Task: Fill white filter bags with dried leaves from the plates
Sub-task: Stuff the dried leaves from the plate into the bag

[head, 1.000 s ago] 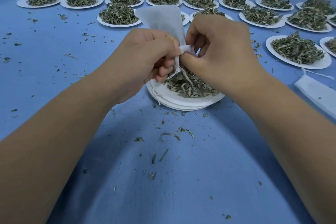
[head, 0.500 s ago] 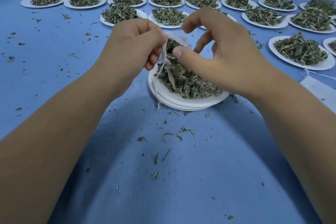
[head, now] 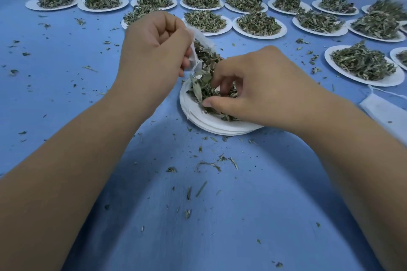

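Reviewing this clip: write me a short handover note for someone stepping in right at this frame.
Left hand: shut on the white filter bag, held tilted with its mouth toward the near stack of plates; leaves already show inside.
Right hand: fingers curled into the dried leaves on that stack, gathering a pinch.
Done: bag opened and partly filled.
Left: move the rest of this plate's leaves into the bag, then go on to the many full plates behind. Spare bags lie at the right edge. Crumbs are scattered over the blue table.
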